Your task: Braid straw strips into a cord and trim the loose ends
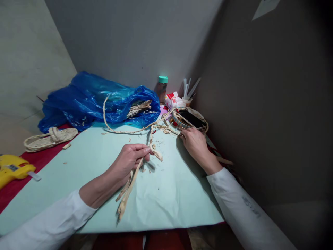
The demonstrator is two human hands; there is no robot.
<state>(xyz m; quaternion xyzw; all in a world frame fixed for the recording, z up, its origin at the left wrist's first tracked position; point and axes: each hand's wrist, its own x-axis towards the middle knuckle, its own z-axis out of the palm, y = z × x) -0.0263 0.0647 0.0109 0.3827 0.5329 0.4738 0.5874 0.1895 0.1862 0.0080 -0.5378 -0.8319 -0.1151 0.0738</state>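
Note:
My left hand (125, 161) pinches the working end of a braided dried-fibre cord (122, 132) between thumb and fingers. Loose flat strips (131, 192) hang below that hand toward the table's front edge. From the pinch, the cord runs up and curves back in a long loop past the blue bag. My right hand (195, 144) is to the right, its fingers curled down by a small heap of fibre scraps (166, 129) and a tray-like holder. Whatever its fingertips grip is hidden or too small to name.
A blue plastic bag (78, 100) with fibre bundles lies at the back. Left are a woven sandal (50, 139) and a yellow glue gun (14, 168). Behind stand a green-lidded jar (161, 88) and a cup of white sticks (186, 101). A dark wall (273, 114) rises at right.

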